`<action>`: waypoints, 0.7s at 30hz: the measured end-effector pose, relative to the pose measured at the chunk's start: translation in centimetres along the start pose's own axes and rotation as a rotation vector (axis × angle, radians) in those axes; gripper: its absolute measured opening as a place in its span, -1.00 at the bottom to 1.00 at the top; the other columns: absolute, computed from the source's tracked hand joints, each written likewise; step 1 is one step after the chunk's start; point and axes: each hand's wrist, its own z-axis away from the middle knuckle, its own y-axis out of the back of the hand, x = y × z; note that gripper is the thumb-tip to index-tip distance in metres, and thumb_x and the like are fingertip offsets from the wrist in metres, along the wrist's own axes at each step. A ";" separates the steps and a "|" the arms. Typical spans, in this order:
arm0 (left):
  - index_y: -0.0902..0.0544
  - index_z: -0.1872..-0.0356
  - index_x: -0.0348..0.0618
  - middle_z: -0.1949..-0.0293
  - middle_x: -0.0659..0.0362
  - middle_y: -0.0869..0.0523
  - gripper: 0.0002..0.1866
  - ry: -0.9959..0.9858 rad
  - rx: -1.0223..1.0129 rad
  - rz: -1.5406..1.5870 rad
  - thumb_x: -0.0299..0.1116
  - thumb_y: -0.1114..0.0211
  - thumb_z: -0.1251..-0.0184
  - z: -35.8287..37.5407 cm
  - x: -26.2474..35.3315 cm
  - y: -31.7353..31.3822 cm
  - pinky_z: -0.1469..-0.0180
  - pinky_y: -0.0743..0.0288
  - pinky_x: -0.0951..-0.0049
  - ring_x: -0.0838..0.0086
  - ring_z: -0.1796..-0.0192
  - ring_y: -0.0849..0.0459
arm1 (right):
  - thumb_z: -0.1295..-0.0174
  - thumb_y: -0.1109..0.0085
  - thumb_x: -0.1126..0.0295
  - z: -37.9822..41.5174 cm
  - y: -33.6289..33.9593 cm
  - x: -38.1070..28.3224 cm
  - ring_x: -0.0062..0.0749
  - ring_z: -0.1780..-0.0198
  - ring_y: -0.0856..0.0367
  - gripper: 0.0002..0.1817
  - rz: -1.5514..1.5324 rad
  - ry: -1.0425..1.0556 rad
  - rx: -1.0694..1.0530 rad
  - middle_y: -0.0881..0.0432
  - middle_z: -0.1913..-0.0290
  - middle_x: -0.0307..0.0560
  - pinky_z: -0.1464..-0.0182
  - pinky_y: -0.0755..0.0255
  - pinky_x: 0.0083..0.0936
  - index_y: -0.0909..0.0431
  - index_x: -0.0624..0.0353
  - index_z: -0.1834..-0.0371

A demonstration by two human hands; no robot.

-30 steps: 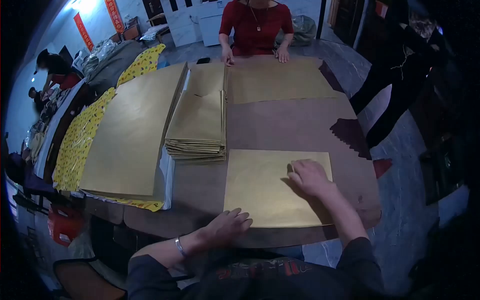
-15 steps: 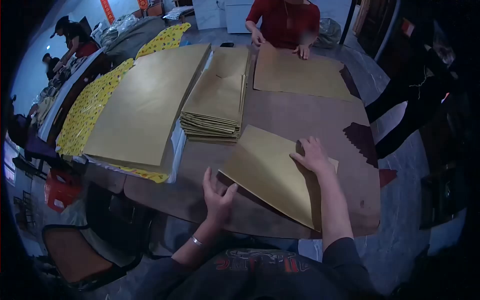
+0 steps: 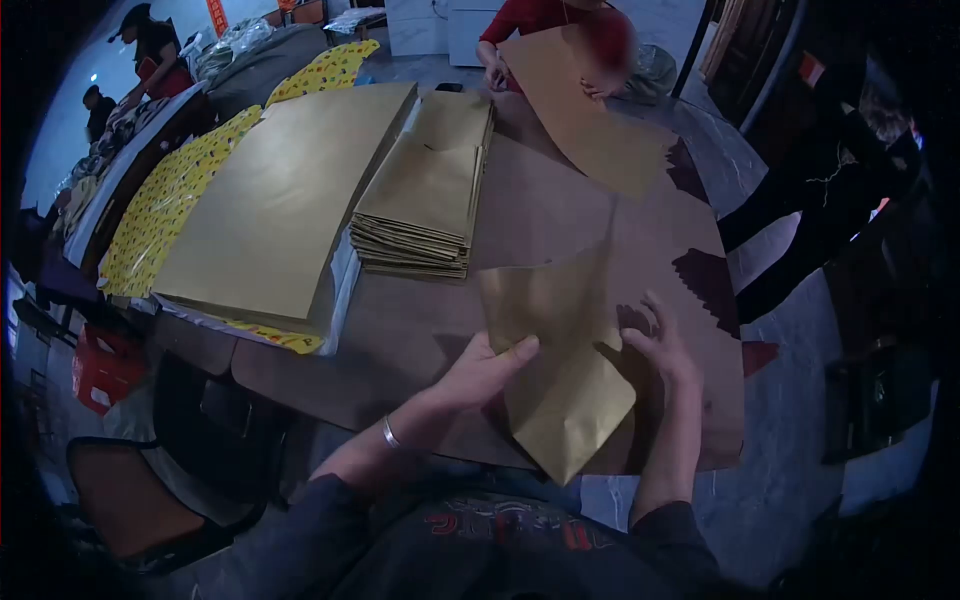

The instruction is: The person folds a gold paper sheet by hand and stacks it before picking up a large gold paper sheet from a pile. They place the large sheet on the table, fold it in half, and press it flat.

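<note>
A folded sheet of brown kraft paper (image 3: 560, 350) is raised at a tilt over the near part of the table, creased and slightly bowed. My left hand (image 3: 492, 365) grips its left edge, thumb on top and fingers hidden underneath. Beside the right edge, my right hand (image 3: 660, 345) is open with curved, spread fingers, its thumb close to the paper. A stack of folded kraft paper (image 3: 415, 205) lies beyond my left hand. Left of that stack is a thick pile of large flat kraft sheets (image 3: 285, 200).
Across the table (image 3: 530, 225), a person in red (image 3: 525, 15) lifts another kraft sheet (image 3: 585, 115). Yellow patterned cloth (image 3: 175, 200) lies under the large pile. A chair (image 3: 135, 495) and a red stool (image 3: 105, 370) stand at the left. Someone in dark clothes is at the right.
My left hand has taken hold of the folded kraft sheet and raised it off the table. My right hand has come off its top. The person opposite has lifted their sheet.
</note>
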 end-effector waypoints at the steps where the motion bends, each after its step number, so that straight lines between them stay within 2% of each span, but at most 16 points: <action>1: -0.54 -0.18 -0.25 -0.05 0.23 -0.65 -0.66 -0.001 0.001 0.002 -0.28 -0.20 -0.52 -0.5 2.0 -0.4 -0.09 -0.52 0.46 0.60 -0.08 -0.58 | -0.01 -0.51 0.02 0.6 0.9 -0.3 -0.05 -0.32 -0.44 -0.16 -0.101 0.031 0.060 -0.53 -0.20 0.11 -0.32 -0.37 -0.22 -0.42 0.19 -0.34; 3: -0.53 -0.22 -0.22 -0.06 0.28 -0.64 -0.62 -0.014 -0.313 -0.141 -0.29 -0.25 -0.50 -2.1 6.0 -1.0 -0.09 -0.51 0.51 0.66 -0.09 -0.55 | 0.03 -0.55 0.05 1.8 3.2 -1.0 -0.07 -0.36 -0.42 -0.12 -0.301 0.092 0.183 -0.52 -0.27 0.08 -0.36 -0.32 -0.19 -0.39 0.20 -0.36; 4: -0.53 -0.22 -0.22 -0.06 0.28 -0.64 -0.62 -0.017 -0.318 -0.139 -0.29 -0.25 -0.50 -3.1 7.5 -1.0 -0.09 -0.51 0.51 0.66 -0.09 -0.55 | -0.04 -0.52 0.13 1.5 4.5 -0.9 -0.05 -0.32 -0.45 -0.21 -0.258 0.255 0.125 -0.55 -0.23 0.09 -0.32 -0.35 -0.18 -0.42 0.21 -0.32; 5: -0.55 -0.21 -0.21 -0.04 0.29 -0.66 -0.63 -0.034 -0.414 -0.219 -0.30 -0.27 -0.48 -4.1 9.0 -0.8 -0.10 -0.50 0.51 0.66 -0.08 -0.55 | -0.04 -0.52 0.13 1.6 4.9 1.1 -0.05 -0.32 -0.45 -0.21 -0.254 0.256 0.131 -0.55 -0.23 0.09 -0.32 -0.35 -0.18 -0.42 0.21 -0.32; 6: -0.57 -0.20 -0.20 -0.03 0.29 -0.67 -0.64 -0.053 -0.511 -0.301 -0.31 -0.29 -0.46 -5.1 10.5 -0.7 -0.11 -0.49 0.51 0.66 -0.08 -0.55 | -0.09 -0.49 0.18 1.7 4.7 4.0 -0.08 -0.29 -0.48 -0.28 -0.133 0.289 0.253 -0.56 -0.22 0.08 -0.29 -0.38 -0.18 -0.43 0.21 -0.31; 7: -0.59 -0.17 -0.19 -0.01 0.30 -0.68 -0.67 -0.090 -0.544 -0.391 -0.33 -0.29 -0.46 -6.2 11.8 -0.7 -0.12 -0.49 0.51 0.66 -0.07 -0.56 | -0.14 -0.46 0.23 1.8 4.6 5.5 -0.11 -0.26 -0.50 -0.34 -0.012 0.321 0.374 -0.57 -0.21 0.08 -0.26 -0.40 -0.18 -0.45 0.22 -0.29; 8: -0.62 -0.14 -0.18 0.01 0.30 -0.69 -0.70 -0.128 -0.576 -0.481 -0.35 -0.29 -0.46 -7.0 13.4 -1.2 -0.13 -0.49 0.51 0.65 -0.05 -0.57 | -0.21 -0.37 0.37 2.7 5.9 0.8 -0.13 -0.22 -0.54 -0.49 0.068 0.240 0.471 -0.59 -0.17 0.07 -0.19 -0.45 -0.20 -0.49 0.23 -0.23; 10: -0.66 -0.07 -0.21 0.04 0.29 -0.72 -0.76 -0.167 -0.633 -0.427 -0.40 -0.28 -0.45 -7.6 17.1 -2.9 -0.11 -0.51 0.49 0.62 -0.03 -0.60 | -0.24 -0.33 0.39 2.3 7.6 0.2 -0.13 -0.16 -0.58 -0.54 0.038 0.228 0.542 -0.62 -0.11 0.08 -0.15 -0.48 -0.22 -0.51 0.23 -0.21; 12: -0.62 -0.17 -0.21 0.04 0.11 -0.73 -0.65 -0.383 -0.406 -0.816 -0.41 -0.32 -0.40 -8.2 19.1 -3.5 -0.11 -0.56 0.35 0.47 -0.03 -0.65 | -0.30 -0.26 0.39 1.8 9.5 -0.9 -0.10 -0.06 -0.64 -0.64 -0.148 0.220 0.568 -0.68 0.00 0.07 -0.12 -0.52 -0.18 -0.56 0.22 -0.14; 13: -0.66 -0.11 -0.21 0.01 0.03 -0.74 -0.67 -0.429 -0.409 -0.915 -0.38 -0.33 -0.36 -8.3 19.4 -3.0 -0.16 -0.54 0.32 0.38 -0.11 -0.66 | -0.33 -0.23 0.40 1.6 10.5 -1.5 -0.09 -0.02 -0.68 -0.69 -0.242 0.218 0.584 -0.70 0.06 0.07 -0.11 -0.55 -0.16 -0.58 0.22 -0.11; 15: -0.69 -0.10 -0.19 -0.10 -0.04 -0.71 -0.67 -0.613 -0.620 -0.733 -0.38 -0.30 -0.34 -7.0 18.9 -2.9 -0.27 -0.48 0.22 0.24 -0.23 -0.63 | -0.30 -0.27 0.31 1.2 12.3 -4.4 -0.02 -0.15 -0.61 -0.71 -0.041 0.918 0.652 -0.73 0.13 0.12 -0.21 -0.48 -0.12 -0.63 0.25 0.01; 16: -0.70 -0.13 0.02 -0.22 0.11 -0.65 -0.66 -0.692 -0.617 -1.044 -0.41 -0.19 -0.36 -6.2 17.9 -1.6 -0.39 -0.33 0.16 0.24 -0.36 -0.53 | -0.17 -0.38 0.40 1.3 12.4 -4.3 0.11 -0.20 -0.59 -0.72 -0.074 1.087 0.584 -0.73 0.09 0.13 -0.27 -0.44 -0.04 -0.64 0.21 0.07; 18: -0.69 -0.15 0.16 -0.27 0.14 -0.61 -0.61 -0.783 -0.620 -1.482 -0.40 -0.18 -0.32 -4.9 12.9 2.6 -0.44 -0.24 0.03 0.14 -0.39 -0.49 | -0.17 -0.35 0.40 3.1 10.9 -3.3 0.08 -0.19 -0.61 -0.76 0.019 1.004 0.539 -0.73 0.06 0.09 -0.27 -0.43 0.06 -0.63 0.20 0.11; 19: -0.66 -0.18 0.16 -0.30 0.15 -0.58 -0.59 -0.802 -0.569 -1.514 -0.38 -0.17 -0.31 -3.2 10.5 3.2 -0.44 -0.23 0.01 0.14 -0.40 -0.48 | -0.17 -0.32 0.40 4.6 9.6 -2.7 0.04 -0.19 -0.63 -0.79 0.105 0.925 0.482 -0.73 0.04 0.04 -0.27 -0.42 0.17 -0.63 0.19 0.15; 20: -0.62 -0.21 0.17 -0.34 0.16 -0.55 -0.56 -0.819 -0.517 -1.543 -0.36 -0.17 -0.29 -1.3 8.1 3.7 -0.44 -0.22 -0.02 0.13 -0.41 -0.46 | -0.09 -0.38 0.47 6.6 7.9 -2.6 0.04 -0.29 -0.54 -0.79 0.130 0.732 0.446 -0.73 0.01 -0.01 -0.33 -0.38 0.10 -0.65 0.16 0.19; 21: -0.59 -0.23 0.15 -0.36 0.15 -0.52 -0.55 -0.706 -0.584 -1.581 -0.34 -0.17 -0.29 0.4 5.6 4.6 -0.43 -0.24 -0.03 0.14 -0.42 -0.44 | -0.09 -0.38 0.47 7.7 6.3 -1.6 0.04 -0.32 -0.51 -0.81 0.238 0.694 0.389 -0.73 0.01 -0.04 -0.35 -0.37 0.06 -0.66 0.15 0.21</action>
